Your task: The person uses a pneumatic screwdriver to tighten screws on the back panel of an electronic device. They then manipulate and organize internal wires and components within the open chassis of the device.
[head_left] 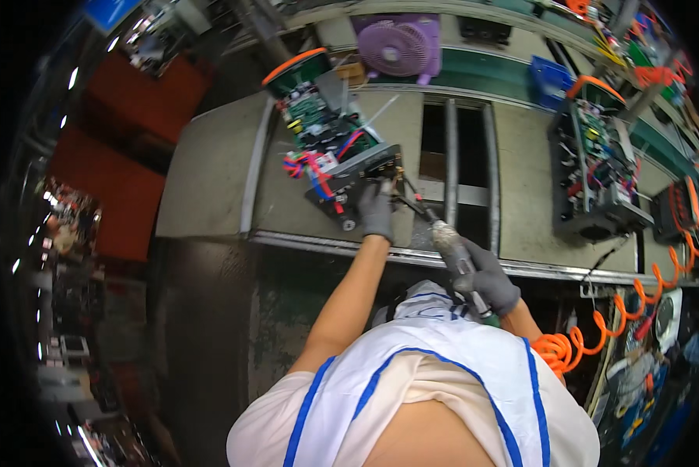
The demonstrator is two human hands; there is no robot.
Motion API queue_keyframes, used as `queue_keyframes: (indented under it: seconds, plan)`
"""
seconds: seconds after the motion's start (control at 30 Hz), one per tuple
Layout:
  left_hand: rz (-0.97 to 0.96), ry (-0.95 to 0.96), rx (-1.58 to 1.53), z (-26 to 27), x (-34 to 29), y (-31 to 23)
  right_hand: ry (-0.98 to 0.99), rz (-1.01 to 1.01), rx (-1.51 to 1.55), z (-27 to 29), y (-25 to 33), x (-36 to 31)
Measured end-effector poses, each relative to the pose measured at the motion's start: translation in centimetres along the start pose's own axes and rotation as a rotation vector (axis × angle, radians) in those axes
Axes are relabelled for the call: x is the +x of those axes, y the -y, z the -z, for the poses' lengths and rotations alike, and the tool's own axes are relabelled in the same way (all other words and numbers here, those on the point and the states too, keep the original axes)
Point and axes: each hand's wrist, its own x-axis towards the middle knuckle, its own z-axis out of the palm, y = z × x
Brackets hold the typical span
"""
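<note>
My right hand (492,282), in a dark grey glove, is wrapped around a power screwdriver (452,253) with a worn, pale front end. Its bit points up and left at the near end of an opened electronic unit (326,132). That unit lies at a slant on the bench, with a green circuit board, a black end panel (355,173) and red and blue wires (318,173). My left hand (376,208), gloved too, is against the end panel close to the bit. Its fingers are closed together, and what they pinch is hidden.
A second opened unit (596,167) stands on the right of the bench (524,148). Dark gaps between metal rails lie between the units. A purple fan (396,48) and a blue bin (551,82) are behind. An orange coiled hose (598,327) hangs at my right.
</note>
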Motion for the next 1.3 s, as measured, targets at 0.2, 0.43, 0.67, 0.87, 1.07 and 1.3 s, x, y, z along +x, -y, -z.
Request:
queue_keyframes:
  seconds: [0.2, 0.43, 0.67, 0.87, 1.07, 1.3]
  plan:
    - [-0.387, -0.154, 0.455, 0.9, 0.7, -0.1, 0.078, 0.011, -0.202, 0.0, 0.1, 0.9]
    - [-0.379, -0.077, 0.820, 0.4, 0.2, -3.3, 0.116, 0.048, -0.333, -0.1, 0.6, 2.6]
    - [-0.372, -0.046, 0.793, 0.5, 0.1, -3.7, 0.075, 0.057, -0.297, -0.8, -0.1, 3.4]
    - [-0.368, -0.056, 0.749, 0.9, 0.3, -2.9, 0.061, 0.053, -0.246, -1.4, 0.0, 3.4]
    - [-0.397, -0.058, 0.758, 0.4, -0.5, -4.0, 0.071, 0.086, -0.254, -1.8, -0.3, 4.0]
    - [-0.192, -0.048, 0.453, 0.6, 0.2, -1.4, 0.008, 0.049, -0.136, -3.1, -0.9, 3.8]
